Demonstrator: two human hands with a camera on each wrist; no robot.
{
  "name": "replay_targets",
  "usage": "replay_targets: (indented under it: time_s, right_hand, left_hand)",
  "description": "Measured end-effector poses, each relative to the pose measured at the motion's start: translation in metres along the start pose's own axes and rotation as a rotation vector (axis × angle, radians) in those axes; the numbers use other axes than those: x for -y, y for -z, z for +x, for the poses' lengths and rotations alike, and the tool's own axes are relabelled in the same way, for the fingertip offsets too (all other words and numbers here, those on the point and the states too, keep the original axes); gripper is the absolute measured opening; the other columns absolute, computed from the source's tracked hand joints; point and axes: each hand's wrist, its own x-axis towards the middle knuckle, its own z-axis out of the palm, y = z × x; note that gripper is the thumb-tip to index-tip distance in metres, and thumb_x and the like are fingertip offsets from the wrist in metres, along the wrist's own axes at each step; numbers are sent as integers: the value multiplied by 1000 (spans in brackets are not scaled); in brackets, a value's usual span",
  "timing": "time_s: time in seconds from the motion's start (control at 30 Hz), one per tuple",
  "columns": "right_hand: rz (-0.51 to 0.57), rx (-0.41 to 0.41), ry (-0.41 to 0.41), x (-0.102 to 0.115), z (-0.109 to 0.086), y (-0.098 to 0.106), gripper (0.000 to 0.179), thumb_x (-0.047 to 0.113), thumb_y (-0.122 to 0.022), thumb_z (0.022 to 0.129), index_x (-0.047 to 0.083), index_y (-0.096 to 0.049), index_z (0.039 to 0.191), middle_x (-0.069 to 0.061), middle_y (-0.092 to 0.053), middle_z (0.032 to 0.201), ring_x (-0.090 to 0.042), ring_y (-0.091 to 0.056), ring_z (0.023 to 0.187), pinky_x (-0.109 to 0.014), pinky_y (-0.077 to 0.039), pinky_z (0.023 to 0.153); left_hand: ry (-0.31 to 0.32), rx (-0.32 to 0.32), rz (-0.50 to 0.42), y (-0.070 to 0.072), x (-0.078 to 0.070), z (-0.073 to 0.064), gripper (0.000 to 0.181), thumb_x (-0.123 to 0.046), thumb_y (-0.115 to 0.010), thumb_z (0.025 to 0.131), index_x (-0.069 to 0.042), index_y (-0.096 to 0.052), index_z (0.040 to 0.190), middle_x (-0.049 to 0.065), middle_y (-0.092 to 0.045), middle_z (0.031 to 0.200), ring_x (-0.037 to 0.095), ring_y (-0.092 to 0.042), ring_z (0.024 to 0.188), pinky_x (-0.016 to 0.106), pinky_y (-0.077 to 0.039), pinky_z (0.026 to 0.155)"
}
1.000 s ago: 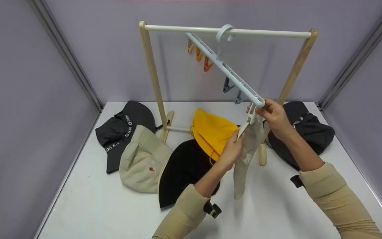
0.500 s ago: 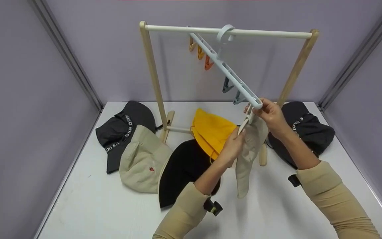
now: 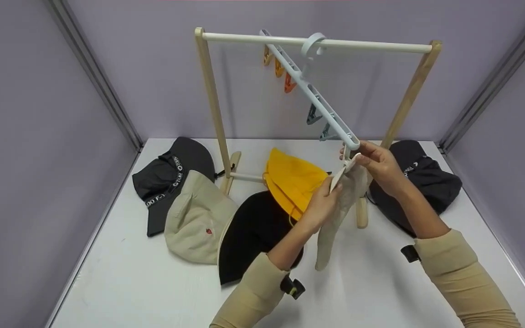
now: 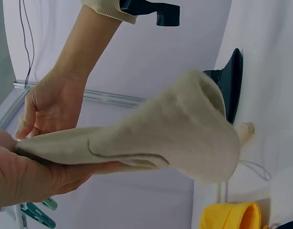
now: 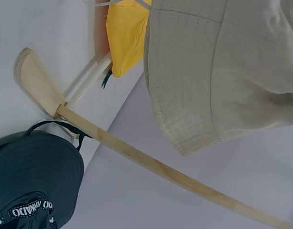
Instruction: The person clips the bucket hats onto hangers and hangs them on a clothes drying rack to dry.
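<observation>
A beige bucket hat (image 3: 335, 228) hangs below the near end of a pale blue clip hanger (image 3: 331, 116). My left hand (image 3: 321, 205) pinches the hat's edge between thumb and fingers; the left wrist view shows this left hand (image 4: 36, 176) under the folded cloth (image 4: 170, 129). With thumb and fingers my right hand (image 3: 381, 166) pinches the hat's upper edge, right beside a white clip (image 3: 347, 154) at the hanger's end. Cloth from the hat (image 5: 194, 71) fills much of the right wrist view, where the hand is out of sight.
The hanger's hook sits over the white bar (image 3: 381, 45) of a wooden-legged rack. Orange, yellow and blue clips (image 3: 313, 114) hang along it. On the table lie a yellow hat (image 3: 292, 180), black hat (image 3: 255, 234), another beige hat (image 3: 198, 223) and dark caps (image 3: 182, 175) left and right (image 3: 426, 182).
My right hand has shifted slightly down and right, its thumb now over the hat's edge below the hanger's end. The hat's lower part has swung left, and the hanger's far end has risen slightly.
</observation>
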Motion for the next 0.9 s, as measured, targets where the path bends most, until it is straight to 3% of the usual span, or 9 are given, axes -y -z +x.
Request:
replay_targets:
  time_s: [0.13,0.23,0.37,0.47,0.67,0.77,0.9]
  right_hand:
    - [37,-30,-19,0,-1,1,29,0,-47,94,-4,-53,122,-14,-61,108,-24,-55,101,-33,-33,96]
    - [26,-77,-26,-1,-1,1,29,-2,-50,92,-3,-55,120,-13,-62,107,-23,-55,100,-32,-38,89]
    - [13,-149,-33,-3,2,3,28,-5,-55,88,-8,-54,116,-14,-62,102,-27,-54,95,-29,-41,75]
    - [9,-182,-48,-5,5,4,29,-5,-56,87,-11,-52,116,-13,-63,100,-29,-54,95,-29,-41,75]
    - [-51,-183,-90,-7,8,1,26,-3,-56,88,-7,-55,114,-14,-61,103,-24,-55,96,-32,-42,83]
    - [-200,-225,-116,-9,6,-5,32,0,-59,88,-7,-52,118,-16,-57,108,-24,-52,98,-32,-43,84]
    - [-582,-325,-185,-11,-5,-25,56,16,-65,86,-6,-39,130,-20,-44,124,-32,-46,110,-41,-41,89]
  left_hand:
    - [-2,-22,106,-3,7,-3,38,-14,-49,96,-6,-41,132,13,-50,127,24,-52,108,44,-43,87]
    - [-14,-54,153,-7,17,-7,47,-13,-52,94,-8,-34,138,11,-46,132,22,-50,112,41,-43,88]
    - [-65,-106,218,-14,37,-16,58,-9,-55,91,-6,-28,142,10,-40,137,20,-42,121,38,-37,96]
    - [-93,-132,301,-19,53,-23,61,-5,-58,89,-4,-28,142,12,-39,137,22,-41,121,37,-36,96]
    - [-46,-143,435,-24,79,-33,42,-4,-57,89,-2,-46,128,17,-58,115,20,-60,92,27,-50,68]
    - [-53,-151,449,-26,85,-35,31,-4,-55,90,0,-52,120,18,-62,103,18,-62,79,24,-49,59]
    - [-98,-164,493,-28,86,-34,21,-2,-54,90,3,-54,111,18,-61,95,19,-62,73,23,-48,55]
